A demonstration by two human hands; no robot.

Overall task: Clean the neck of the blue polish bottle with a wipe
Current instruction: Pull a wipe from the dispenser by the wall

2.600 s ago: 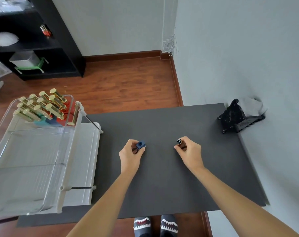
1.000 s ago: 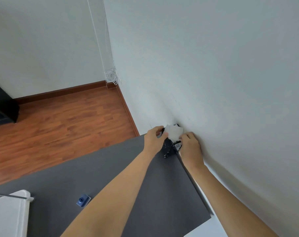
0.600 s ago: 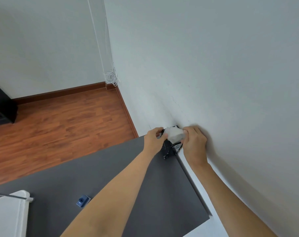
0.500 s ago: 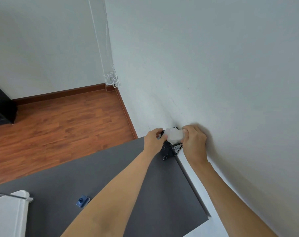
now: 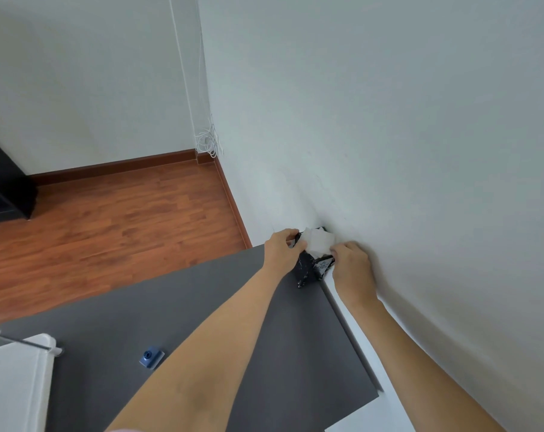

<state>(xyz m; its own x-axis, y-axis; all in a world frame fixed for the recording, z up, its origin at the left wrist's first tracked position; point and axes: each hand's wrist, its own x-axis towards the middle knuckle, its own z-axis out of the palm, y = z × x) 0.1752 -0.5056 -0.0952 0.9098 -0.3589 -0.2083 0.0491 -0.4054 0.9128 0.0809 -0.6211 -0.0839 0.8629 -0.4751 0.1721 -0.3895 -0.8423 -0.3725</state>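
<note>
The blue polish bottle [image 5: 151,357] stands open and alone on the dark grey mat [image 5: 202,307], near its left side. Both my hands are at the black wipe holder [image 5: 308,269] at the mat's far right corner against the wall. My left hand [image 5: 281,247] grips the holder's left side. My right hand [image 5: 351,263] pinches the lower right edge of the white wipe [image 5: 319,241] sticking out of the holder's top. The bottle's cap is not in view.
A white wall [image 5: 420,151] runs close along the mat's right edge. A white tray's corner with a thin metal rod [image 5: 24,342] shows at the lower left. Wooden floor [image 5: 108,219] lies beyond the mat, with a black shelf unit [image 5: 2,188] at far left.
My hands left the bottle and cap and my view turned right to the holder. My right hand shifted from over the wipe to its lower right edge, and more of the wipe now shows.
</note>
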